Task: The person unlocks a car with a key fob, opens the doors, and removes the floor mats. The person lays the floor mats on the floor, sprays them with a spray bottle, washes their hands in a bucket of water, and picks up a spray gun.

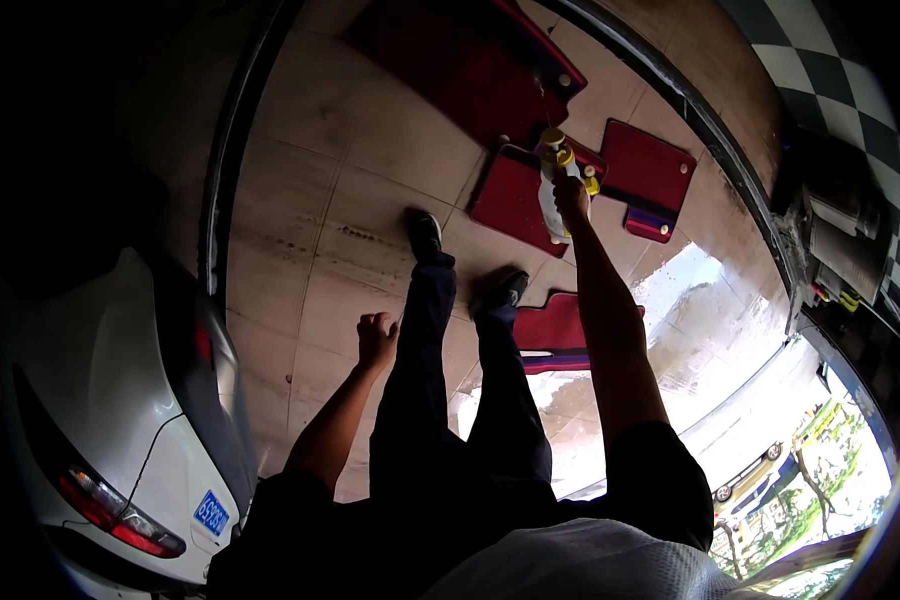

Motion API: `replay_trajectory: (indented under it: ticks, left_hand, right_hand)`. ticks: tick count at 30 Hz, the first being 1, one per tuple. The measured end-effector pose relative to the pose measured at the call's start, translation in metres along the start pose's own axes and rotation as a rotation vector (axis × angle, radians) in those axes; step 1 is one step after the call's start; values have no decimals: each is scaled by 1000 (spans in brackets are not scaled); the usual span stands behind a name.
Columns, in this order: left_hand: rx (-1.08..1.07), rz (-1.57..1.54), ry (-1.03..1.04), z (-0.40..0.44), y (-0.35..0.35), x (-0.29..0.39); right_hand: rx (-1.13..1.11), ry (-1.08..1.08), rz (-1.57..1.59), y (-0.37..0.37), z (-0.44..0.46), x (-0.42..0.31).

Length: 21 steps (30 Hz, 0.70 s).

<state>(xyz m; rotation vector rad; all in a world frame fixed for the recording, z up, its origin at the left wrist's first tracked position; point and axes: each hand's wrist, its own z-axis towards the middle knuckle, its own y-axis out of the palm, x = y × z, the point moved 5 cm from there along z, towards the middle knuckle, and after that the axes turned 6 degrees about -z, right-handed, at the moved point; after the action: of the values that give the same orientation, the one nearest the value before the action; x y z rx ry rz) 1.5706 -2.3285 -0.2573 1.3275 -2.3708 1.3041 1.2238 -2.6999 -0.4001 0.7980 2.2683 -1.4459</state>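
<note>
My right hand (570,197) grips a white and yellow pump spray bottle (549,205), held out over the floor with its yellow nozzle pointing away from me. Under and beyond it lie red car floor mats: a small one (505,200) partly behind the bottle, another (650,165) to its right and a large dark red one (440,75) farther off. A faint streak of spray shows near the nozzle. My left hand (377,340) hangs beside my left leg, fingers loosely curled, with nothing visible in it.
One more red mat (560,330) lies close to my right foot. A white car (120,370) stands at my left. Dark drain-like strips (215,200) border the tiled floor (320,200), which looks wet and bright at right. Equipment (840,235) stands by the checkered wall.
</note>
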Motion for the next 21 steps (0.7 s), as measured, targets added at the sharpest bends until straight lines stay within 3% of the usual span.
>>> replay_trajectory:
  ticks: [1, 2, 4, 7, 9, 10, 13, 17, 18, 19, 20, 21]
  left_hand:
    - [-18, -1, -71, -15, 0, -29]
    - [-55, -5, -151, -28, -3, -50]
    - [-116, -48, -266, -50, -12, -74]
    - [-38, -76, -323, -76, -20, -103]
    - [14, -99, -342, -87, -19, -117]
    - [42, -120, -337, -90, -18, -122]
    - [62, -186, -356, -97, -16, -133]
    - [97, -269, -316, -97, -14, -130]
    - [93, -299, -316, -99, -8, -135]
    - [87, -326, -317, -99, -1, -140]
    - [83, -351, -316, -102, 5, -146]
    - [76, -332, -314, -104, 7, -147]
  right_hand:
    - [21, -113, -110, 12, 20, -18]
    - [4, -40, -223, 11, 32, -57]
    - [-101, -555, -471, 13, 34, -149]
    - [-246, -431, -446, 37, 65, -209]
    - [-262, -574, -454, 53, 64, -236]
    - [-261, -773, -542, 68, 65, -238]
    - [-179, -507, -244, 73, 56, -202]
    - [-294, -142, -50, 40, 11, -162]
    - [-288, 1, -46, 25, -3, -158]
    - [-231, 297, 204, 11, -18, -151]
    - [-149, 277, 230, 3, -27, -144]
    - [-198, 17, -15, 1, -22, -131]
